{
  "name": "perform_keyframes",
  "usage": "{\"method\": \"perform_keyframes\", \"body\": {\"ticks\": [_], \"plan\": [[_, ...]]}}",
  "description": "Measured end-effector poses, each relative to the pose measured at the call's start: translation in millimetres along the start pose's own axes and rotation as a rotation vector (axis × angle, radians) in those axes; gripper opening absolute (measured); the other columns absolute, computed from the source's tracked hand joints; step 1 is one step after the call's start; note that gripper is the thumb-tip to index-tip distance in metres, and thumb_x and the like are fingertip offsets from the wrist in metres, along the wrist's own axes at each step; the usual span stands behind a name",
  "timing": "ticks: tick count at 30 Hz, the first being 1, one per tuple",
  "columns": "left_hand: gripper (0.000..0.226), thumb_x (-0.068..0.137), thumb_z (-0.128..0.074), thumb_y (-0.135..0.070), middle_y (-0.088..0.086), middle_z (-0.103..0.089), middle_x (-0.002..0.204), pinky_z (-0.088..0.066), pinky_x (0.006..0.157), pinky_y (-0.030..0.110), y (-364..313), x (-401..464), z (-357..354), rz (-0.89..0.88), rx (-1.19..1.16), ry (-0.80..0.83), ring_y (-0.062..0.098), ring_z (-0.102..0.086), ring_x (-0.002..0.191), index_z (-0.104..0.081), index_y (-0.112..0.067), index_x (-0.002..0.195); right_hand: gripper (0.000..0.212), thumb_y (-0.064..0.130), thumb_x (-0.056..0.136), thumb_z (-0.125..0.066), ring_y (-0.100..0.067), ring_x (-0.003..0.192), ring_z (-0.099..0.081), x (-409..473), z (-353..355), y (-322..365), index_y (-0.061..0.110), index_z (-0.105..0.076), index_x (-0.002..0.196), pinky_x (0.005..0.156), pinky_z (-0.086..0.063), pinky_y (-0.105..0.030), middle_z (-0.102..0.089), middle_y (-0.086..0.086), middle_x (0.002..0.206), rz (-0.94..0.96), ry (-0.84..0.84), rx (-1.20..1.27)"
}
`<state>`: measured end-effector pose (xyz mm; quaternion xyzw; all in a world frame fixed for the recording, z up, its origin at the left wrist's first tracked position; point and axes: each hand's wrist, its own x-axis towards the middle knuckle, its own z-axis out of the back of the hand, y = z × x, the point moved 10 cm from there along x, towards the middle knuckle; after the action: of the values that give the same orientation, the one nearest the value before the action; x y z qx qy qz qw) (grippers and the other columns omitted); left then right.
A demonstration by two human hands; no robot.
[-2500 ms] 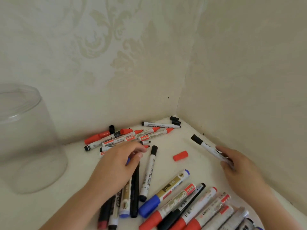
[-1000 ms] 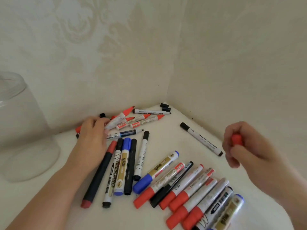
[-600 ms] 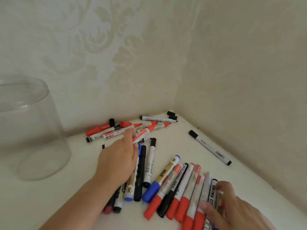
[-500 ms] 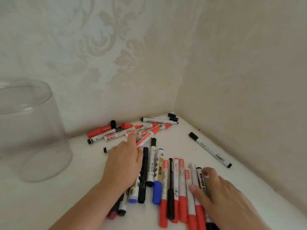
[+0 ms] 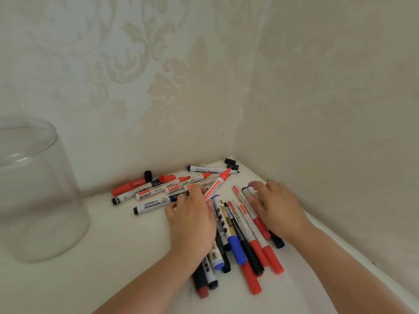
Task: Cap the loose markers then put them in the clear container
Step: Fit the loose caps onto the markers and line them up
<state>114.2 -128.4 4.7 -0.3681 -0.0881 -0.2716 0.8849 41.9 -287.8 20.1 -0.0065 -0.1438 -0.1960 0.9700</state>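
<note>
Red, black and blue markers [image 5: 235, 232] (white barrels), cream floral-patterned wallpaper [image 5: 136, 64]

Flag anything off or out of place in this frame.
Loose black caps lie in the wall corner, apart from any marker. A red-capped marker sits askew across the pile by the left hand. The clear container holds no markers.

- Both hands now squeeze the capped markers [image 5: 240, 236] into a tight bundle, no longer fanned.
- Right hand [image 5: 277, 209] moved up over bundle's far end; left hand [image 5: 192, 220] pressing opp. side.
</note>
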Motion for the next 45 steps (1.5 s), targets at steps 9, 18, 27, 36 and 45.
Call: {"method": "perform_keyframes", "body": {"ticks": [9,18,27,36,45], "plan": [[0.017,0.095,-0.04,-0.021,0.0,-0.055,0.112,-0.03,0.102,0.041,-2,12,-16,0.114,-0.385,0.01,0.022,-0.049,0.111,-0.04,-0.021,0.112,0.041,0.049,0.085,-0.029,-0.018,0.082,-0.055,-48,6,60,0.029,-0.055,0.11,0.07,-0.046,-0.03,-0.056,0.002,0.09,0.093,0.018,0.038],[0.017,0.094,-0.043,-0.026,-0.007,-0.055,0.106,-0.041,0.09,0.034,10,6,14,-0.155,-0.282,0.205,0.015,-0.051,0.098,-0.038,-0.031,0.11,0.033,0.035,0.093,-0.037,-0.026,0.089,-0.052,-28,29,18,0.022,-0.054,0.118,0.078,-0.044,-0.037,-0.054,-0.005,0.097,-0.033,-0.13,0.071],[0.023,0.085,-0.032,-0.056,-0.023,-0.054,0.091,-0.035,0.069,0.005,37,-13,33,-0.195,-0.216,0.281,-0.011,-0.048,0.086,-0.039,-0.042,0.102,0.026,0.034,0.083,-0.037,-0.018,0.073,-0.049,-47,3,116,0.024,-0.058,0.095,0.064,-0.046,-0.03,-0.055,0.001,0.082,0.338,0.021,0.135],[0.009,0.089,-0.049,-0.039,-0.028,-0.046,0.073,-0.034,0.054,0.012,24,-27,33,-0.405,0.001,0.301,-0.014,-0.047,0.073,-0.046,-0.038,0.097,0.025,0.035,0.097,-0.032,0.009,0.079,-0.057,-43,4,25,0.027,-0.052,0.084,0.074,-0.038,-0.016,-0.07,0.014,0.087,-0.371,0.001,1.152],[0.023,0.082,-0.028,-0.058,-0.032,-0.049,0.081,-0.036,0.065,0.007,20,-33,29,-0.443,-0.036,0.352,-0.008,-0.048,0.072,-0.041,-0.043,0.093,0.017,0.021,0.089,-0.047,-0.012,0.06,-0.043,-45,-17,54,0.011,-0.057,0.079,0.061,-0.04,-0.022,-0.052,-0.002,0.065,-0.383,0.167,1.75]]}}
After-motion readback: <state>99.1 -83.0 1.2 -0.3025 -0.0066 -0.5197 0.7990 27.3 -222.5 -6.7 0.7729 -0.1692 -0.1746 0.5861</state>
